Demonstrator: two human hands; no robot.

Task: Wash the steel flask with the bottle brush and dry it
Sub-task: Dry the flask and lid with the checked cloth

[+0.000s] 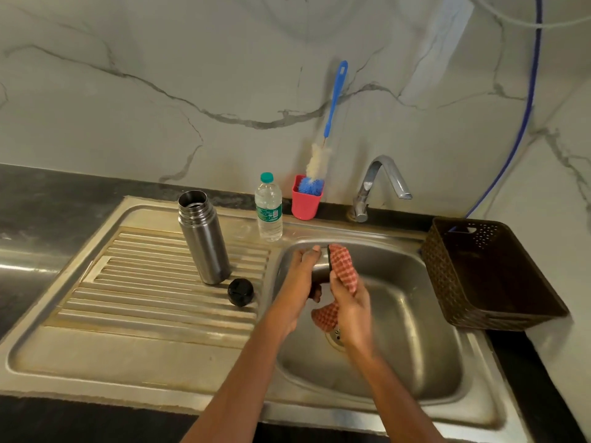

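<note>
The flask (pixel 204 238) stands upright and open on the drainboard (pixel 144 282), well left of the left hand (pixel 300 282). A black stopper (pixel 240 292) lies just beside its base, between it and those fingers. Over the sink (pixel 415 330), the left fingers curl round a blurred steel cap (pixel 319 273), while the right hand (pixel 348 311) clamps a red cloth (pixel 343 266) against it. The brush (pixel 332 107) stands head-down in a red cup (pixel 305 203), well beyond the fingertips.

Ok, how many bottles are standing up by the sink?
2: the steel flask on the ribbed drainboard, and the plastic water bottle further back beside the red cup. None looks hidden.
</note>
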